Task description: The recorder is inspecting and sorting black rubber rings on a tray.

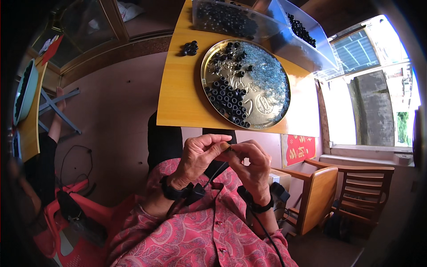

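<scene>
Just short of the round gold tray, on the wearer's side of its near rim, both hands met fingertip to fingertip, and between them sat a small dark piece, mostly covered by the fingers. The left hand pinched at it with thumb and forefinger, coming in from left of the tray's middle; the right hand pinched at it from the other side, its curled fingers more squarely below the tray's near rim. Which hand bore more of the grip could not be told, nor could the piece's long axis, so little of it showed. The relation that seemed to matter most was the one between this pinch and the tray's contents: the black tubular pieces were heaped in the tray's left and near part, almost straight beyond the joined fingertips, many with their round openings facing up and some, farther in, tipped over. The clear bluish bits were spread along the tray's right and far part, a longer reach, and on the right hand's side. For the heap, neither hand appeared to have much advantage; for the bits, the right seemed better placed. Left of the tray's far half, a small cluster of black pieces lay apart.
</scene>
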A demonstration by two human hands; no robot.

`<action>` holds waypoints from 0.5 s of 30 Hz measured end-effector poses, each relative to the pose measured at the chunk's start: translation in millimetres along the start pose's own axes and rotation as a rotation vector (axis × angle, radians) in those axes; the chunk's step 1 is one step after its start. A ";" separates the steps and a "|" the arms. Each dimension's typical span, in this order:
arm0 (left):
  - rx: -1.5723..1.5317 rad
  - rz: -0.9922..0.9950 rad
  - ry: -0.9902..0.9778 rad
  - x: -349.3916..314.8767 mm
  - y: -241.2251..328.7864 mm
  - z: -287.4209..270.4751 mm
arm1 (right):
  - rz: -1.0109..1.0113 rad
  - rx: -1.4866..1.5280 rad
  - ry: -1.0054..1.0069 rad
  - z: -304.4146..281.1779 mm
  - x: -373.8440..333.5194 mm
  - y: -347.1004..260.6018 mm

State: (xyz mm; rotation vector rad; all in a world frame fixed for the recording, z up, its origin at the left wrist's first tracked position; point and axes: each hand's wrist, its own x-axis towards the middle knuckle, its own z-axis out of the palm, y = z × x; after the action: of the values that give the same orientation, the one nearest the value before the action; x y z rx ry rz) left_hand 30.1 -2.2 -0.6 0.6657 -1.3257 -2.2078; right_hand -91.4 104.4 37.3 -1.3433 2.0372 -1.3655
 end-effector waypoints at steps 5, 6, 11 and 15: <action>0.032 -0.011 -0.009 0.1 1.1 1.3 | -0.039 -0.030 -0.047 -6.8 2.7 0.3; 0.037 -0.015 -0.008 -0.7 2.2 2.2 | -0.057 -0.034 -0.057 -7.3 2.8 1.7; 0.043 -0.033 -0.016 -2.9 -0.6 3.5 | -0.060 -0.075 -0.107 -10.1 4.0 -4.7; 0.090 -0.043 -0.039 -3.4 -1.7 2.6 | -0.052 -0.072 -0.110 -7.5 2.2 -4.8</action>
State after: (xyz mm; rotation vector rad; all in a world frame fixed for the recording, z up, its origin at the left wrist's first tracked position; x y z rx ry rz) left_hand 30.9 2.4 -0.5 0.6944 -1.4505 -2.2160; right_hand -95.3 106.1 45.4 -1.4776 2.0092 -1.2207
